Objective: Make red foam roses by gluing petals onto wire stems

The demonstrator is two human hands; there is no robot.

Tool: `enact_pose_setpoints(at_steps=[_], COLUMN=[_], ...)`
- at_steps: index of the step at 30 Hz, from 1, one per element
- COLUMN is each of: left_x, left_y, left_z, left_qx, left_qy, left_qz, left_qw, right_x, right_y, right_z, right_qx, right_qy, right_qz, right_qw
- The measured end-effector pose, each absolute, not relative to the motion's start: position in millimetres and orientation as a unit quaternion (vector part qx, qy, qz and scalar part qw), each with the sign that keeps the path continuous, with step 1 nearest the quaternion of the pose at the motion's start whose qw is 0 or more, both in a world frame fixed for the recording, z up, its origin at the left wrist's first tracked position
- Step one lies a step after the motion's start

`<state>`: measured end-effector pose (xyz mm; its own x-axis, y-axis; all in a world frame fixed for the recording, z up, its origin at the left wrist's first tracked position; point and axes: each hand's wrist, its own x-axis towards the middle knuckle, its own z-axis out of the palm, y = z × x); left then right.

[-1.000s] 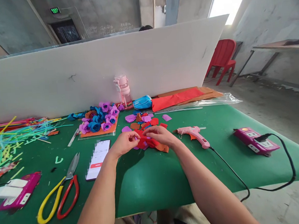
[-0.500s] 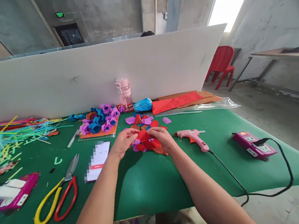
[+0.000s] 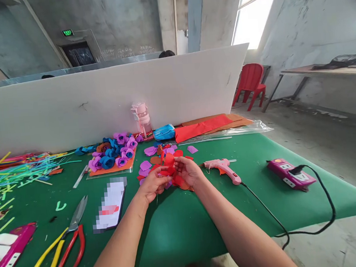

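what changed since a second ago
The left hand shifted right and toward the body; the right hand turned its palm more into view. Both remain at the red pieces; any release or new hold is unclear. The glue gun, scissors and phone stayed put.

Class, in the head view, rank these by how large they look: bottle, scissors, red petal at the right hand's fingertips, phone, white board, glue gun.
1. White board
2. Scissors
3. Phone
4. Glue gun and bottle: too alike to rank
5. Red petal
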<state>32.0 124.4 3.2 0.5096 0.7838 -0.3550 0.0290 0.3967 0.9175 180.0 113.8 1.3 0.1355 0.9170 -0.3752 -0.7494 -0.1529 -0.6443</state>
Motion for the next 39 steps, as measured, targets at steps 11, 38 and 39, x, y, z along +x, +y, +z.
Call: enact_pose_setpoints(at_steps=[11, 38, 39], left_x=[34.3, 17.6, 16.8], left_y=[130.4, 135.2, 135.2], left_z=[-5.9, 15.8, 17.4], left_qx=[0.467, 0.665, 0.648], left_qy=[0.460, 0.451, 0.447], left_qz=[0.325, 0.387, 0.401], left_qw=[0.682, 0.453, 0.469], right_x=[182.0, 214.5, 211.3], right_y=[113.6, 115.9, 115.6], right_z=[2.8, 12.2, 11.4], right_qx=[-0.373, -0.387, -0.389], right_qy=[-0.082, -0.058, -0.071], right_qz=[0.648, 0.569, 0.569], right_qw=[0.659, 0.723, 0.721])
